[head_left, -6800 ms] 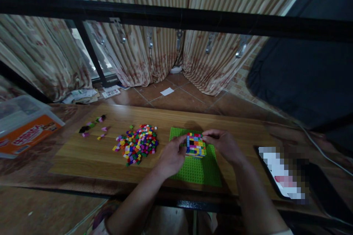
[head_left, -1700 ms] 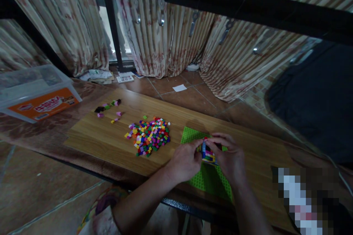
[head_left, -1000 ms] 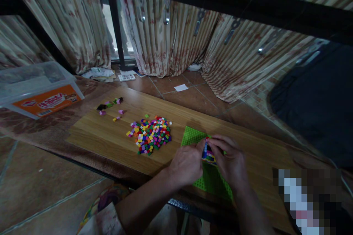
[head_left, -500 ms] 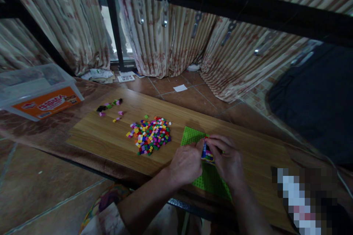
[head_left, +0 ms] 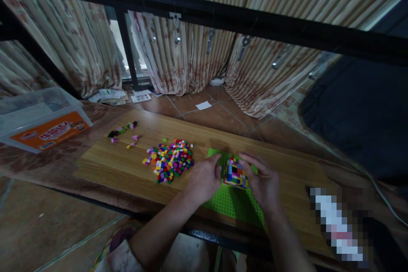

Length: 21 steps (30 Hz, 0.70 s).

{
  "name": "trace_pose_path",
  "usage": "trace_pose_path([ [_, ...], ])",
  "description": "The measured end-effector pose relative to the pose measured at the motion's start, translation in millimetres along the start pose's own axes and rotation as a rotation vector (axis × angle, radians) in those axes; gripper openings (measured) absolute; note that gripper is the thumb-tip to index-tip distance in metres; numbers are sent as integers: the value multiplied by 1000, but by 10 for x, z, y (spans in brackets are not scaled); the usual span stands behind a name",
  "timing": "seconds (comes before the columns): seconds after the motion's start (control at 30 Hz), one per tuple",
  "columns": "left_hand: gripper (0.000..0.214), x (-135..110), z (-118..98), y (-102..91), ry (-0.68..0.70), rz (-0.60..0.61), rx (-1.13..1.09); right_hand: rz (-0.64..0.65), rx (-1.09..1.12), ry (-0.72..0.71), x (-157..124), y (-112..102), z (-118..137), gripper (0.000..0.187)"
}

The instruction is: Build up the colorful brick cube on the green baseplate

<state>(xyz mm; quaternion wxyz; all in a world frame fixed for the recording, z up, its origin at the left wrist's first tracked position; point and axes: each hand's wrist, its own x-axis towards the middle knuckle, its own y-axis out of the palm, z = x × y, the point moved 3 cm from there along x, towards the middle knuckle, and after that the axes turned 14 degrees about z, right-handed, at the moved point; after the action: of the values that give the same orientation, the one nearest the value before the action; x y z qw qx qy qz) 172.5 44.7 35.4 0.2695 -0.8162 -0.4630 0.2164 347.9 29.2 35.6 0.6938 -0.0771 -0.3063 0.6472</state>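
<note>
Your left hand [head_left: 203, 179] and right hand [head_left: 260, 182] sit open either side of the multicoloured brick cube [head_left: 235, 173] on the green baseplate [head_left: 231, 206], loose bricks [head_left: 168, 161] off your left hand

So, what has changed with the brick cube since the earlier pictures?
The multicoloured brick cube was held tilted in both hands; now it stands on the green baseplate. The left hand has let go and moved left; the right hand stays beside it. The pile of loose bricks stayed as it was.

a small boxy build of multicoloured plastic bricks [head_left: 235, 173] sits on a green baseplate [head_left: 232, 206], its top apparently hollow with a dark centre.
</note>
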Motion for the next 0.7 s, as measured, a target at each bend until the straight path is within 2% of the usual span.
trace_pose_path([
  [0.07,44,26,43,-34,-19,-15,-163,-77,-2,-13,-3,-68,44,18],
  [0.13,46,57,64,-23,1,14,-377,-100,-6,-34,-10,-105,99,14],
  [0.23,48,101,48,45,52,77,-713,5,-3,-77,-28,-75,190,11],
  [0.33,48,125,-4,89,103,96,-894,137,-1,-98,-55,-4,264,13],
  [0.43,47,125,-53,84,173,86,-916,182,-10,-97,-67,30,294,13],
  [0.7,48,96,-98,111,240,95,-795,147,-12,-77,-62,24,245,11],
])
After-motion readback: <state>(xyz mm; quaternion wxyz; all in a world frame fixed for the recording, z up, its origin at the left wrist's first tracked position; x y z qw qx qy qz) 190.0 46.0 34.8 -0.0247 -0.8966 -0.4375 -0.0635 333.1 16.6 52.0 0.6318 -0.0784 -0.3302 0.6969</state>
